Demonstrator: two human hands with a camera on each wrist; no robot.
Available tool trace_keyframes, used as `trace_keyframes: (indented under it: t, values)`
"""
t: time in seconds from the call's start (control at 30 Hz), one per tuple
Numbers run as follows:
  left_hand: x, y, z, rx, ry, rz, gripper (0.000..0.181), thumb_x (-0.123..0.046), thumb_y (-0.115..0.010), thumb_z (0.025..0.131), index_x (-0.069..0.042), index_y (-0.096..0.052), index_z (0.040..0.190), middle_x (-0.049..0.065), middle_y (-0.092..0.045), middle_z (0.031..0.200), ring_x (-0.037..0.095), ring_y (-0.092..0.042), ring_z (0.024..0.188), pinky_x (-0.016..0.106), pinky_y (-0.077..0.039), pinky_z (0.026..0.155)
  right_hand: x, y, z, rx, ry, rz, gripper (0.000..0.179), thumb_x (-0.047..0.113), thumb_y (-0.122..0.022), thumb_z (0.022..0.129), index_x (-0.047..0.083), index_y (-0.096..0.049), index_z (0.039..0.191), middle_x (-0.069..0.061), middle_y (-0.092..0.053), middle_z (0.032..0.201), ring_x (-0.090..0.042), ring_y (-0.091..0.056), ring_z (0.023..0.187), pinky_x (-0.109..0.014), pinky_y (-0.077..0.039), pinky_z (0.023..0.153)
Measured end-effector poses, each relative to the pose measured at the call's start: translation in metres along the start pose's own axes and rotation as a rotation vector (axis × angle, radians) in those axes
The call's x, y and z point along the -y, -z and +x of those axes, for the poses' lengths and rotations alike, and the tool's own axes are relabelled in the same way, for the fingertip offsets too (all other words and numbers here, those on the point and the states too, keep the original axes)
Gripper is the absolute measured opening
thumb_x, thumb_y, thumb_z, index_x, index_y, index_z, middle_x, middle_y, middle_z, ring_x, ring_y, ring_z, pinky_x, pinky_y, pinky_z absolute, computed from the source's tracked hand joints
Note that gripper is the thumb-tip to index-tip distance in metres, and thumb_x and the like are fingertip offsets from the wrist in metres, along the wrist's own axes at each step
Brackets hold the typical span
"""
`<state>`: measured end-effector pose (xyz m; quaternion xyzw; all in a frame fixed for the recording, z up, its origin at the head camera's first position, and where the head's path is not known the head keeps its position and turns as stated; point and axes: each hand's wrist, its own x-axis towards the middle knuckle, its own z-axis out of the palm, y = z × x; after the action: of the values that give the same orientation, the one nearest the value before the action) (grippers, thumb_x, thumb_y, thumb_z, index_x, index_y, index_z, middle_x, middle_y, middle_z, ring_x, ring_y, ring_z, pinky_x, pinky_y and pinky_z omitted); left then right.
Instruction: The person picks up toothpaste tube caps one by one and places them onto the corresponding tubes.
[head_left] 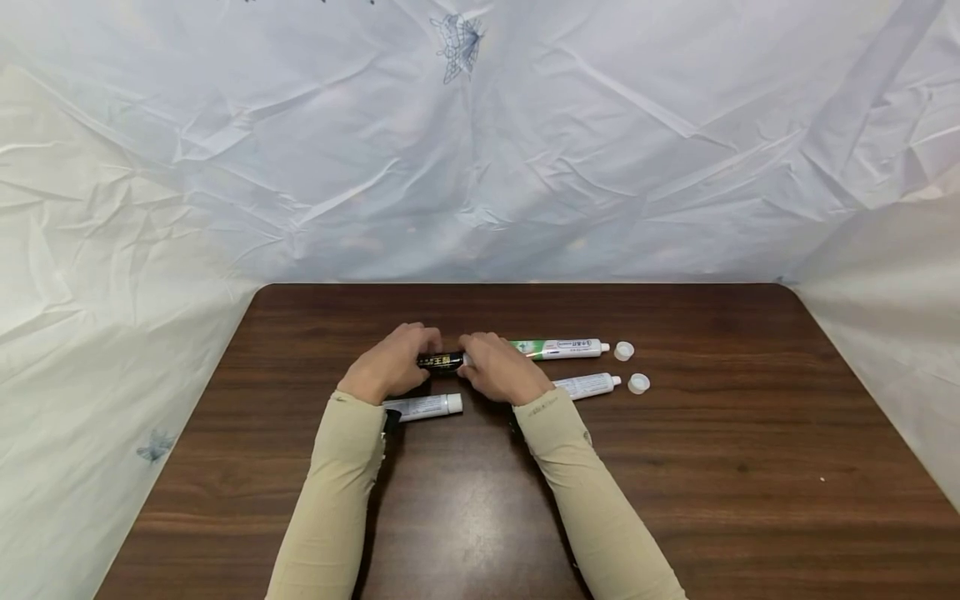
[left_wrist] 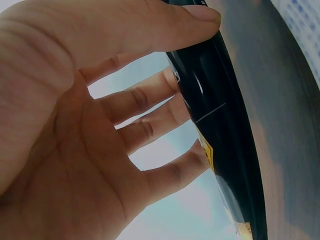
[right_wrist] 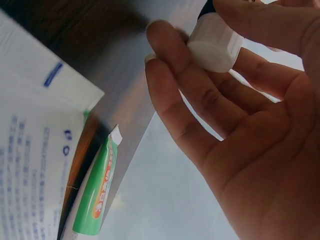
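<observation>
A black toothpaste tube with yellow lettering lies between the two hands. My left hand pinches its body, the thumb across one side and the fingertips against the other in the left wrist view. At the tube's right end, my right hand holds the white cap between thumb and fingers. The right wrist view shows the cap on the tube's end; its far side is hidden by the fingers. Nearer the body, a silver-white tube with a white cap lies partly under the left wrist.
Beyond the right hand lie a green-and-white toothpaste tube and a white tube, both with bare nozzles pointing right. Two loose white caps, one farther and one nearer, sit beside those nozzles on the brown table.
</observation>
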<state>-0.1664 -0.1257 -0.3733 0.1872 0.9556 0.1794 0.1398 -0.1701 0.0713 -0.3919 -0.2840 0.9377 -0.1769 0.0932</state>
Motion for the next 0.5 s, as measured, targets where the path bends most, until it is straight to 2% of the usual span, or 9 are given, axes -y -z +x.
trace_keyframes:
  t: [0.1,0.3,0.37,0.5]
  values:
    - [-0.0003,-0.0001,0.0003,0.000,-0.003,-0.001,0.030,0.001,-0.068,0.093,-0.011,-0.064,0.121,0.012,-0.060,0.127,0.030,-0.055,0.122,0.046,-0.052,0.095,-0.0002,0.0000,-0.0008,-0.015,0.009,-0.041,0.033,0.023,-0.064,0.102,0.004,-0.063,0.129,-0.011,-0.063,0.115,-0.020,-0.063,0.092,-0.035,-0.053,0.078]
    - [-0.0006,-0.0001,0.0005,0.002,-0.005,0.005,0.030,0.001,-0.068,0.093,-0.011,-0.064,0.120,0.012,-0.060,0.126,0.030,-0.055,0.122,0.046,-0.052,0.094,0.0008,0.0011,-0.0008,-0.003,-0.002,-0.020,0.035,0.023,-0.064,0.102,0.004,-0.062,0.131,-0.012,-0.065,0.119,-0.023,-0.066,0.099,-0.036,-0.055,0.082]
    - [-0.0006,0.0001,0.0005,0.005,-0.002,0.004,0.030,0.001,-0.067,0.093,-0.011,-0.064,0.120,0.012,-0.059,0.126,0.030,-0.055,0.122,0.046,-0.052,0.094,0.0015,0.0018,-0.0006,0.001,-0.008,-0.006,0.037,0.022,-0.064,0.102,0.004,-0.061,0.134,-0.012,-0.067,0.121,-0.023,-0.068,0.099,-0.036,-0.056,0.083]
    - [-0.0011,0.0012,0.0004,0.011,0.004,0.001,0.029,0.000,-0.067,0.093,-0.011,-0.064,0.119,0.012,-0.059,0.126,0.030,-0.055,0.121,0.046,-0.052,0.094,0.0022,0.0028,0.0003,0.009,-0.016,0.021,0.039,0.020,-0.065,0.101,0.004,-0.059,0.136,-0.011,-0.070,0.118,-0.019,-0.070,0.089,-0.033,-0.056,0.078]
